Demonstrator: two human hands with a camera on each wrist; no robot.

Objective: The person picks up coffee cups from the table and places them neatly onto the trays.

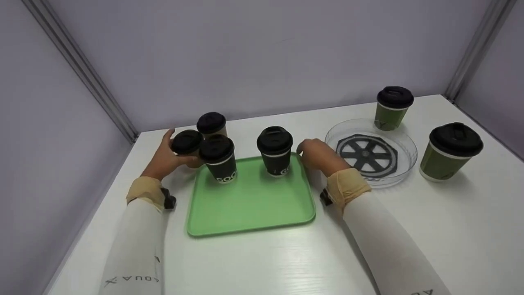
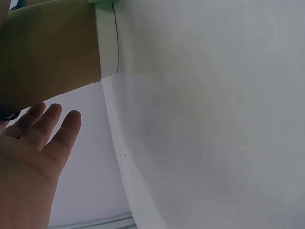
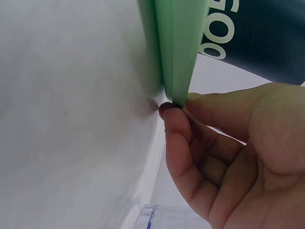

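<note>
My left hand [image 1: 167,160] is at the left around a brown paper cup with a black lid [image 1: 187,141], thumb in front of it. In the left wrist view its fingers [image 2: 64,138] are straight and spread beside the brown cup [image 2: 52,52], which stands on the table. My right hand [image 1: 317,155] pinches the far right rim of the green tray [image 1: 254,205] between thumb and fingertips, as the right wrist view shows. Two dark lettered cups with black lids stand on the tray, a left cup [image 1: 223,169] and a right cup [image 1: 277,162].
Another black-lidded brown cup [image 1: 213,125] stands behind the left group, near the wall. Right of my right hand lies a clear round dish [image 1: 411,164] with a black wheel-shaped piece [image 1: 365,153]. Two green cups stand farther right, one at the back [image 1: 389,116] and one nearer [image 1: 442,164].
</note>
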